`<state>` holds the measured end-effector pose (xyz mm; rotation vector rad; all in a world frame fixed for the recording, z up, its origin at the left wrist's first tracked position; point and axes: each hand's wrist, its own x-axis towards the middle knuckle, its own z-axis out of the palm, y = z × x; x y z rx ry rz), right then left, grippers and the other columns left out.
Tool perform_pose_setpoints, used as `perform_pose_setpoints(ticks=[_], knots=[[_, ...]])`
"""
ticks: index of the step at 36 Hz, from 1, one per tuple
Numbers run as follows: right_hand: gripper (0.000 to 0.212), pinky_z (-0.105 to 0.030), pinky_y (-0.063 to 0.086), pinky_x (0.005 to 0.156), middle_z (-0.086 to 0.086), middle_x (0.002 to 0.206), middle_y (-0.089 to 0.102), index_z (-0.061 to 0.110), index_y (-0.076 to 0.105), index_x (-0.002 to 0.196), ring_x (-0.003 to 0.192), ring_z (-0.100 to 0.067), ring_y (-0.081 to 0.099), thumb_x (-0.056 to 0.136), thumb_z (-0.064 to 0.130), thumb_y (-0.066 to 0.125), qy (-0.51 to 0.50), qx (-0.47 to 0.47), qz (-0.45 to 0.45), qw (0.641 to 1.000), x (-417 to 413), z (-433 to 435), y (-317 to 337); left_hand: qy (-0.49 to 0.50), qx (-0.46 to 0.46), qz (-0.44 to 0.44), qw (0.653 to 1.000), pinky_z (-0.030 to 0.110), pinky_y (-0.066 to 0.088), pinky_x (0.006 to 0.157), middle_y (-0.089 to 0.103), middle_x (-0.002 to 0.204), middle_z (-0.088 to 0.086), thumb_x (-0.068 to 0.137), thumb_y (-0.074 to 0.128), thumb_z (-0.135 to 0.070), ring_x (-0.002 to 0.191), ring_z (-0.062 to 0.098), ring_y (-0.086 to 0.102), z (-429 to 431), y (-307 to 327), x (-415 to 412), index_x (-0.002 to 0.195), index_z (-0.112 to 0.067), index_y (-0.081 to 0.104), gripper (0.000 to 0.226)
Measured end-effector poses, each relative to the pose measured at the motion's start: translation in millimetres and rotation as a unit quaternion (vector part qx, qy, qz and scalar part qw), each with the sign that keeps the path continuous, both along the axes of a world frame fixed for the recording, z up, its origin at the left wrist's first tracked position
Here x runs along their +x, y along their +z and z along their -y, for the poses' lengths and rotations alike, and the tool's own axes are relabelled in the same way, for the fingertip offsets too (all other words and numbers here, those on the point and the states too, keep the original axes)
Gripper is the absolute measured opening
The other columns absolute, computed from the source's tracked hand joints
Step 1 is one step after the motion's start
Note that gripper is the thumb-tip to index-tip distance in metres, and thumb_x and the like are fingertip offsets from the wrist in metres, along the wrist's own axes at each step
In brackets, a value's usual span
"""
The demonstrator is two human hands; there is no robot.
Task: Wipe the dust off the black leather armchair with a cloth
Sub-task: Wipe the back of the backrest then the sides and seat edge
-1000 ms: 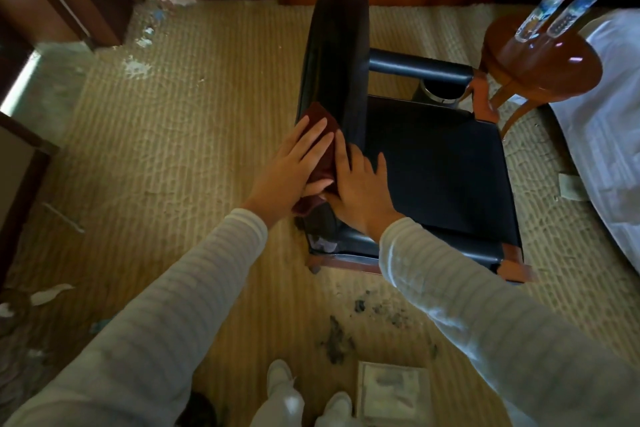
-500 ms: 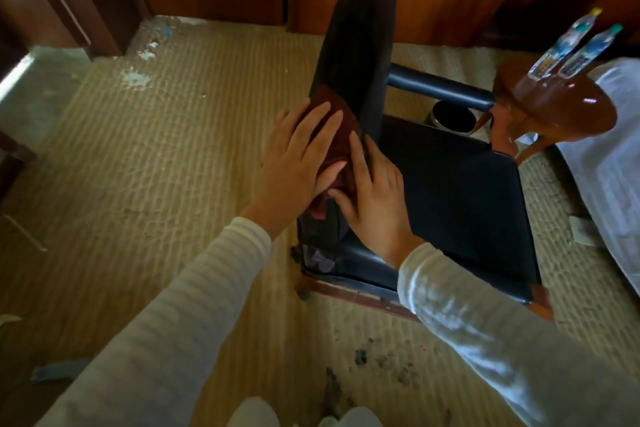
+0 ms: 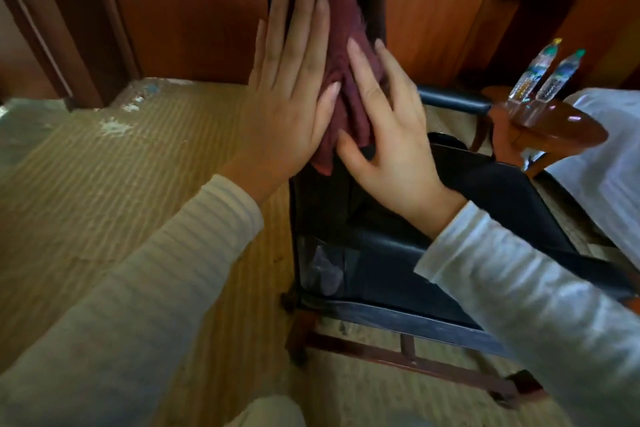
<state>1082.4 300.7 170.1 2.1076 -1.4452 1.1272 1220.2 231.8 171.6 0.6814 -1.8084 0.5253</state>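
At upper centre, a maroon cloth (image 3: 343, 55) drapes the backrest edge of the black leather armchair (image 3: 381, 253), left hand (image 3: 287, 104) and right hand (image 3: 391, 135) pressing it with straight fingers (image 3: 304, 10); soft, limp, it likely wants broad palm pressure.

Dim, warm indoor light. Glare spot on the tabletop (image 3: 561, 133) right of the armchair (image 3: 374, 263) (small, white). Soft blur throughout; edges bowed by wide lens.

Bedroom: white bedding (image 3: 602, 163), water bottles (image 3: 554, 74) on side table (image 3: 561, 130), wood panelling (image 3: 194, 10)
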Motion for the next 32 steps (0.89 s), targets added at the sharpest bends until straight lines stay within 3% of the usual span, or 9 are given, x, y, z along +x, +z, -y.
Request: perform_pose_setpoints(ticks=[9,15,22,29,32], knots=[[0.055,-0.054,0.022,0.113,-0.013,0.150,0.035,0.006,0.045,0.141,0.141,-0.026,0.028,0.092,0.026,0.056,-0.048,-0.114,-0.128,0.984,-8.6,-11.4,-44.9,0.006,-0.019,0.032,0.999,0.046,0.019,0.117,0.028,0.149,0.027,0.098,0.044,-0.020,0.140,0.036,0.018,-9.0,-62.8,0.6,0.143,0.006,0.025,0.056],[0.046,-0.052,0.028,0.110,-0.010,0.143,0.046,0.008,0.050,0.137,0.137,-0.023,0.037,0.094,0.023,0.055,-0.017,-0.139,-0.107,0.984,-11.8,-16.9,-53.1,0.006,-0.020,0.036,0.999,0.042,0.013,0.119,0.026,0.152,0.023,0.099,0.040,-0.022,0.142,0.034,0.016,-7.5,-81.8,-2.9,0.145,0.003,0.022,0.056],[0.045,-0.044,0.033,0.108,-0.012,0.141,0.047,0.006,0.049,0.138,0.132,-0.025,0.041,0.095,0.020,0.052,-0.015,-0.125,-0.068,0.990,-13.2,-17.0,-51.4,0.005,0.007,0.071,0.997,0.045,0.018,0.118,0.014,0.153,0.014,0.102,0.029,-0.029,0.143,0.034,0.017,-11.7,-135.8,-2.9,0.146,-0.001,0.019,0.054],[0.045,-0.044,0.036,0.106,-0.011,0.141,0.046,0.007,0.049,0.138,0.131,-0.024,0.043,0.094,0.020,0.051,-0.016,-0.091,-0.057,0.994,-18.4,-14.7,-65.2,0.053,0.011,0.091,0.994,0.041,0.013,0.116,0.020,0.149,0.020,0.095,0.039,-0.030,0.141,0.032,0.013,-9.2,-207.4,-5.6,0.150,-0.004,0.003,0.071],[0.046,-0.045,0.037,0.106,-0.011,0.141,0.046,0.007,0.049,0.138,0.130,-0.025,0.044,0.094,0.019,0.051,-0.016,-0.082,-0.052,0.995,-20.7,-14.9,-72.3,0.062,0.011,0.116,0.991,0.042,0.014,0.114,0.023,0.145,0.022,0.100,0.031,-0.028,0.142,0.032,0.009,-10.9,-228.6,-0.4,0.148,-0.003,0.009,0.059]])
